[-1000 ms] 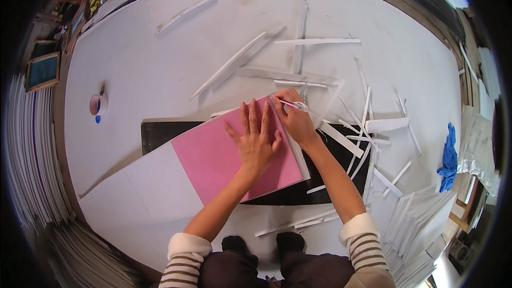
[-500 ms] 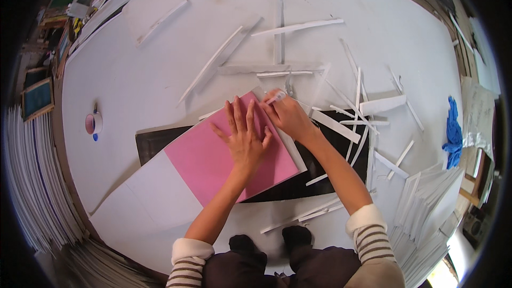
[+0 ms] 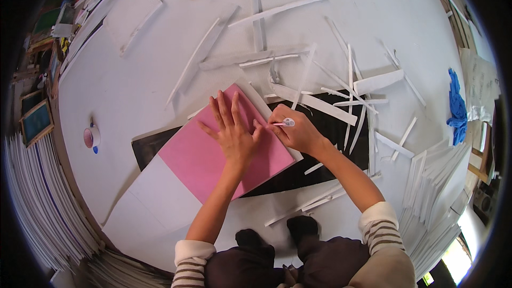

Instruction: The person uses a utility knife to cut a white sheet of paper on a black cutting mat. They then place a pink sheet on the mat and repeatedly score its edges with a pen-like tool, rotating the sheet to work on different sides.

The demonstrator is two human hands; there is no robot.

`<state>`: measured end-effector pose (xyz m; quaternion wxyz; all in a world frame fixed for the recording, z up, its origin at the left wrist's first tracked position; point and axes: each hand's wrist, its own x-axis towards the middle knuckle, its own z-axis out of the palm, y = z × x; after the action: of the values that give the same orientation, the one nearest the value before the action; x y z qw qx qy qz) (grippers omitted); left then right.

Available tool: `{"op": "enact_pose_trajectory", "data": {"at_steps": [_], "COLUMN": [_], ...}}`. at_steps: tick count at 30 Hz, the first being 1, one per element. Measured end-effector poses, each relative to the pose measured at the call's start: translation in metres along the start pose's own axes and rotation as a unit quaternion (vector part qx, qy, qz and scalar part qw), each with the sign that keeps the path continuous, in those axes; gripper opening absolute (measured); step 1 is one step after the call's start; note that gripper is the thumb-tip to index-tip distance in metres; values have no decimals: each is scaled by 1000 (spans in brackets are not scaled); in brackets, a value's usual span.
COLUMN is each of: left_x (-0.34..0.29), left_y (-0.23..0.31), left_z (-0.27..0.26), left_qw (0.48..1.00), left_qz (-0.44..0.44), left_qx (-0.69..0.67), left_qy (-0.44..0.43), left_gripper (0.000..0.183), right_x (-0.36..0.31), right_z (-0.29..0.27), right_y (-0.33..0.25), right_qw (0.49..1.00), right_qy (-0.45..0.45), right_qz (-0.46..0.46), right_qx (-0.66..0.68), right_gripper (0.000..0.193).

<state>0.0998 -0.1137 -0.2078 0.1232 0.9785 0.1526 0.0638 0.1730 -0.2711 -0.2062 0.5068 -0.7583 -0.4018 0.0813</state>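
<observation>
A pink rectangular sheet (image 3: pixel 213 152) lies at a slant on a white board (image 3: pixel 154 192), partly over a black mat (image 3: pixel 272 178). My left hand (image 3: pixel 237 138) presses flat on the pink sheet with its fingers spread. At the sheet's right edge, my right hand (image 3: pixel 296 130) is closed around a slim, pale, pen-like tool (image 3: pixel 288 122) with a rounded, clear end. The fist hides the tool's tip. A narrow white margin (image 3: pixel 256 98) of the board shows beyond the pink edge, beside my right hand.
Loose white strips (image 3: pixel 320 105) are scattered beyond and to the right of the mat. A roll of tape (image 3: pixel 92 136) stands at the left. Crumpled blue material (image 3: pixel 456 106) lies at the right edge. Stacked white sheets (image 3: pixel 434 192) sit at the lower right, more (image 3: pixel 42 197) at the left.
My right hand has moved down along the pink sheet's right edge, toward me, with the tool in it. My left hand stays spread on the sheet. The whole view has shifted slightly.
</observation>
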Motion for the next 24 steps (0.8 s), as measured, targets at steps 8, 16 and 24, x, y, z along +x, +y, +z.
{"op": "enact_pose_trajectory", "data": {"at_steps": [8,16,24], "left_x": [-1,-1,0], "left_y": [5,1,3], "left_z": [-3,-3,-3], "left_qw": [1000,1000,1000], "left_qz": [6,6,8], "left_qx": [9,3,-14], "left_qy": [-18,-2,5], "left_gripper": [81,82,82], "right_x": [62,17,-6], "right_z": [7,3,-14], "right_y": [25,6,1], "right_qw": [999,998,997], "right_qy": [38,45,-68], "right_qz": [-23,-33,48], "right_qx": [0,18,-5], "right_gripper": [13,10,21]}}
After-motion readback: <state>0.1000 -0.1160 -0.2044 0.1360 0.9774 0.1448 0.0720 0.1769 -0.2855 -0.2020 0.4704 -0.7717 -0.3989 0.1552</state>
